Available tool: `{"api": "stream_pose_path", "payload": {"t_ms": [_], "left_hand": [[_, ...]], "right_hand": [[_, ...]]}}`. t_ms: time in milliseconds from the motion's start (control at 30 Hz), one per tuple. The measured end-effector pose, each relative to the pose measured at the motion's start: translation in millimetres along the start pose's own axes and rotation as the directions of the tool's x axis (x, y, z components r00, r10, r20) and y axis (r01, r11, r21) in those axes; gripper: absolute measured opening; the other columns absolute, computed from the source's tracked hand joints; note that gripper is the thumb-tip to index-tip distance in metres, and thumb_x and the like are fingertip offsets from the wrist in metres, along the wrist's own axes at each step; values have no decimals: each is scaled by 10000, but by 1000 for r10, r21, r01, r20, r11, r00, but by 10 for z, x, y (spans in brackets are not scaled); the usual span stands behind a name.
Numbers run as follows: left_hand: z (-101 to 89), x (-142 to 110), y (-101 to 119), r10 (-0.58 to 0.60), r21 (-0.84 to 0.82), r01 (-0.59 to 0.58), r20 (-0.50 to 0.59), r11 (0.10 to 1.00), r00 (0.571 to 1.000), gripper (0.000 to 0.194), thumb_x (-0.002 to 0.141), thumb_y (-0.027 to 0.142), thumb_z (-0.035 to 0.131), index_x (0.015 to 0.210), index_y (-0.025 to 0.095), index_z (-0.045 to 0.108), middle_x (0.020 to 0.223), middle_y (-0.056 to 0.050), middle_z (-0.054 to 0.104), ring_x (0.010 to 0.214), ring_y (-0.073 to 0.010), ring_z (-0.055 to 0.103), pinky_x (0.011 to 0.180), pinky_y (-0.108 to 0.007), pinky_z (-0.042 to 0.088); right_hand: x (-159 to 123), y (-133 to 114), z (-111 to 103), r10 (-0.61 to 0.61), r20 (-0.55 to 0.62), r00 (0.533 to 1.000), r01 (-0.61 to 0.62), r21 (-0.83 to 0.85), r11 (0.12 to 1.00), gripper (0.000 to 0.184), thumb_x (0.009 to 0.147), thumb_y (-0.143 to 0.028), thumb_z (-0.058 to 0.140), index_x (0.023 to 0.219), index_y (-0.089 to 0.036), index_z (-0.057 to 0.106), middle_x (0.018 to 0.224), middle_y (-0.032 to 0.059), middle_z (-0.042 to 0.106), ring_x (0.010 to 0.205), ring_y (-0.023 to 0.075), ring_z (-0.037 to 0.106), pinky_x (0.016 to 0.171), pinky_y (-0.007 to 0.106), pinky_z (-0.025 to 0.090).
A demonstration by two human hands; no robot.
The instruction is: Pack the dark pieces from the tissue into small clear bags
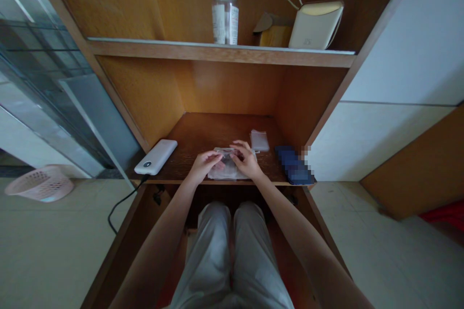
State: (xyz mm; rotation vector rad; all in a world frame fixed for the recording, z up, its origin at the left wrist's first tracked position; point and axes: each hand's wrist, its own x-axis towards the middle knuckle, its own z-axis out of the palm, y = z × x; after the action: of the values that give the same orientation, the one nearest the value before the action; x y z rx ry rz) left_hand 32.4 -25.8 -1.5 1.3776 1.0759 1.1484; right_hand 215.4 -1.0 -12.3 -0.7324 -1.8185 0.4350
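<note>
Both hands are at the front of the brown wooden shelf, over a clear plastic bag [226,170] that lies near its edge. My left hand [203,165] pinches the bag's upper left part between thumb and fingers. On the other side, my right hand [247,160] has its thumb and fingertips closed on the bag's upper right part. Some of the bag is hidden under the right hand, and whether it is one bag or several layers I cannot tell. Just beyond the right hand lies a small stack of clear plastic sleeves [259,140].
A white power bank [155,157] with a black cable [125,198] rests at the shelf's left. To the right is a blurred dark blue object [294,166]. Above stand a clear bottle [225,14] and a cream case with a strap [316,25]. A pink basket [39,183] sits on the floor.
</note>
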Motion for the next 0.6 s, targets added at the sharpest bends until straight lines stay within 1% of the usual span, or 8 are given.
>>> {"api": "stream_pose_path", "payload": {"t_ms": [67, 133, 233, 333, 433, 600], "left_hand": [[2, -5, 15, -5, -8, 5, -18, 1000, 1000, 377, 716, 473, 655, 873, 132, 618, 665, -55, 697, 573, -173, 651, 545, -258, 492], [1, -5, 18, -4, -11, 4, -26, 1000, 1000, 381, 718, 484, 650, 866, 135, 611, 666, -56, 698, 566, -172, 650, 541, -257, 492], [-9, 7, -3, -3, -24, 2, -22, 1000, 1000, 397, 724, 503, 636, 872, 136, 606, 655, -56, 698, 550, -175, 647, 544, -271, 503], [-18, 20, -31, -4, -62, 2, -21, 998, 1000, 414, 735, 518, 616, 902, 139, 607, 637, -49, 693, 541, -181, 647, 539, -288, 514], [-21, 24, -40, 0, -96, -3, -31, 995, 1000, 415, 726, 511, 628, 902, 135, 614, 637, -52, 693, 542, -179, 648, 527, -279, 512], [-13, 0, -1, -16, -116, 10, -58, 993, 998, 414, 684, 472, 674, 866, 101, 659, 691, -92, 707, 551, -179, 649, 535, -281, 509]], "right_hand": [[0, 2, -7, 18, -41, 999, -18, -13, 1000, 233, 833, -262, 554, 1055, -211, 604, 1191, 106, 493, 1138, 208, 492, 932, 371, 456], [4, 12, -14, 23, -71, 997, -25, -28, 999, 151, 845, -274, 534, 946, -204, 620, 1138, 100, 521, 1107, 205, 509, 946, 379, 442], [11, 23, -21, 17, -74, 997, -19, -27, 999, 144, 864, -277, 495, 838, -199, 613, 1045, 90, 550, 1035, 192, 539, 931, 371, 445], [15, 20, -24, 16, -59, 998, -17, -21, 1000, 144, 860, -281, 499, 819, -197, 609, 1015, 87, 555, 1009, 187, 545, 913, 360, 450], [16, 13, -27, 29, -51, 998, -30, -15, 999, 142, 854, -286, 507, 806, -199, 609, 1013, 82, 556, 1009, 184, 546, 909, 353, 449], [17, 10, -33, 40, -60, 997, -41, -3, 999, 152, 847, -288, 512, 789, -194, 617, 999, 81, 559, 993, 187, 551, 903, 355, 444]]}}
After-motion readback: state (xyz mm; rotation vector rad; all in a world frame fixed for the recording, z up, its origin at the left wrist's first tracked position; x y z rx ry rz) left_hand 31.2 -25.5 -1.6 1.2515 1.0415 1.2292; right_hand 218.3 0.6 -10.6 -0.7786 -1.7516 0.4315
